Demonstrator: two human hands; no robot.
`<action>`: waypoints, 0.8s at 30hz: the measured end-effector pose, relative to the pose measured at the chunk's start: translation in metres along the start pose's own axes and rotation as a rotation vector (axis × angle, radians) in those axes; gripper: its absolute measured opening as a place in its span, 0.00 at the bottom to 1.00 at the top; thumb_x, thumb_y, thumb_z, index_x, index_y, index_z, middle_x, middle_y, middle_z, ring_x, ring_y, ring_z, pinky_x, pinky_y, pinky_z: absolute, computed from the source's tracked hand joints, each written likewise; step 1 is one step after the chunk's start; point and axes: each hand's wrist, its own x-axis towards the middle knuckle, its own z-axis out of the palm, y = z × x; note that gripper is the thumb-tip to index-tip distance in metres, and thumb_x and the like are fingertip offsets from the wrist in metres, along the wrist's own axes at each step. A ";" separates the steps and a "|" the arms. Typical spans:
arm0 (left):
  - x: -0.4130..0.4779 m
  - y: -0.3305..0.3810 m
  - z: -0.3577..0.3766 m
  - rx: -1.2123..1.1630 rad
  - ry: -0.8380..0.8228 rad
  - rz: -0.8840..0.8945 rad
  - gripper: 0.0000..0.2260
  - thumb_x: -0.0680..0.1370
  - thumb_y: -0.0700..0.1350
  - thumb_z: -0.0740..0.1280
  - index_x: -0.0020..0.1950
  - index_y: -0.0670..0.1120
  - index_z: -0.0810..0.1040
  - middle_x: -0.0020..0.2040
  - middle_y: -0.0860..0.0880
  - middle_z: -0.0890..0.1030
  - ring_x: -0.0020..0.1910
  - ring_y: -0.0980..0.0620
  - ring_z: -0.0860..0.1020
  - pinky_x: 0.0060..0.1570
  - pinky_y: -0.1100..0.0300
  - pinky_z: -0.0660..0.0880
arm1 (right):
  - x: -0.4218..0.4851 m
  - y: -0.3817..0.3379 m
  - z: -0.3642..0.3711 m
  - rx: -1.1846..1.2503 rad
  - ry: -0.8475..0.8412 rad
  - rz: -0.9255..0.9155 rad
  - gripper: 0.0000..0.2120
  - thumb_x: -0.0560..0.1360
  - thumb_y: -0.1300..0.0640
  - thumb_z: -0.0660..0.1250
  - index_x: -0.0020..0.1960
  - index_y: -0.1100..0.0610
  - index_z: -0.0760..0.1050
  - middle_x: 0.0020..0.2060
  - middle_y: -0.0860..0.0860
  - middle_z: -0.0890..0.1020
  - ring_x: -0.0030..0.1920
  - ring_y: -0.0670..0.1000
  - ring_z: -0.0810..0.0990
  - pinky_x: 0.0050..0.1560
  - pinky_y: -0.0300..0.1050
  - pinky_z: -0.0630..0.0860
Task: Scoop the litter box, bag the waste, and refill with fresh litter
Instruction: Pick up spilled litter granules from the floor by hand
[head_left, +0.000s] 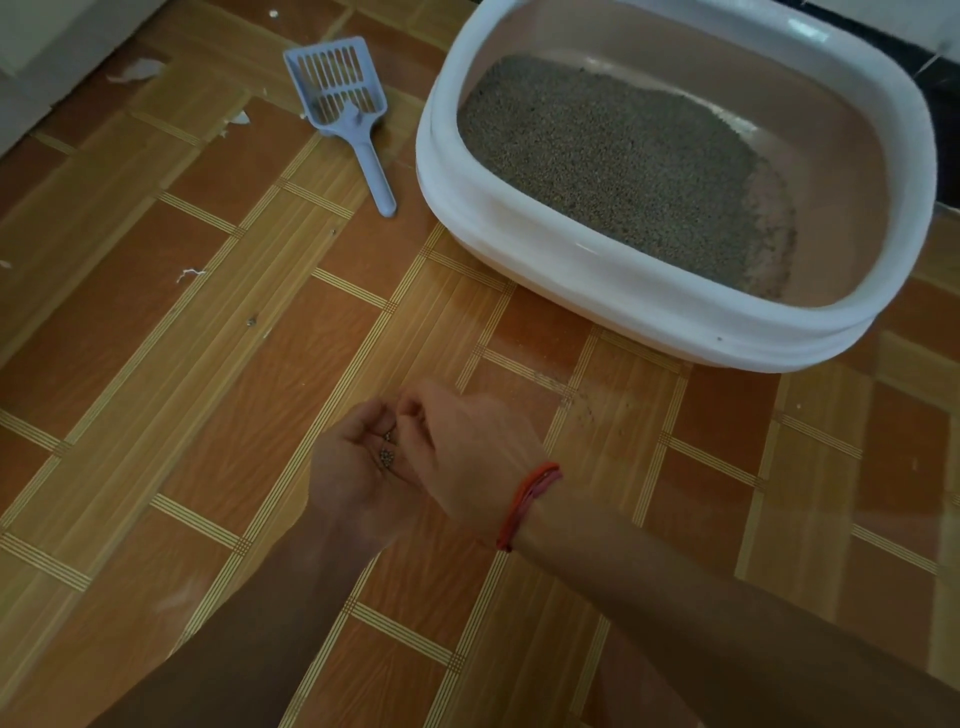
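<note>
lying scattered toward the far left edge of the floor (208, 364) were a few white scraps (136, 70), torn and flat against the wood-patterned surface, close to a pale wall base. just right of them, near the far edge, a blue slotted scoop (343, 98) rested flat on the floor, its slotted head pointing away and its handle angled toward the near right, ending just beside the litter box but not touching it. toward the near edge, about midway across, the left hand (353, 467) was turned palm up and cupped, its fingers curled loosely around a few dark litter grains (387, 457) sitting in the palm. the right hand (472, 447) touched it from the right, back of the hand up, with its fingertips (415, 410) bunched together over the left palm; whether they pinched any grain could not be told. a red thread band (524, 506) circled the right wrist. a faint trail of spilled specks (587, 402) dotted the floor between the hands and the box. at the far right corner stood the white litter box (571, 260), its wide rim rounded, with grey litter (613, 161) spread over most of its bottom and a thin, nearly bare patch along its right side.
</note>
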 end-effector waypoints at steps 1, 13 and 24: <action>-0.001 0.000 0.002 0.008 -0.012 -0.015 0.21 0.82 0.48 0.53 0.56 0.35 0.80 0.53 0.39 0.82 0.55 0.45 0.82 0.61 0.52 0.77 | -0.002 -0.010 -0.006 -0.011 -0.003 -0.022 0.11 0.81 0.49 0.53 0.54 0.52 0.71 0.41 0.50 0.80 0.38 0.52 0.80 0.39 0.52 0.78; -0.006 -0.005 0.010 0.028 -0.060 -0.054 0.23 0.83 0.48 0.51 0.53 0.36 0.82 0.54 0.39 0.83 0.55 0.45 0.83 0.57 0.51 0.79 | -0.011 -0.003 -0.009 -0.023 0.005 -0.016 0.12 0.82 0.48 0.53 0.53 0.54 0.71 0.41 0.51 0.81 0.41 0.53 0.80 0.42 0.53 0.78; -0.001 -0.010 0.017 -0.042 0.015 0.021 0.23 0.83 0.44 0.54 0.45 0.34 0.85 0.55 0.37 0.84 0.55 0.41 0.83 0.54 0.45 0.80 | -0.024 0.044 -0.023 0.046 0.168 0.131 0.07 0.81 0.49 0.57 0.51 0.49 0.73 0.33 0.45 0.79 0.34 0.47 0.77 0.37 0.49 0.77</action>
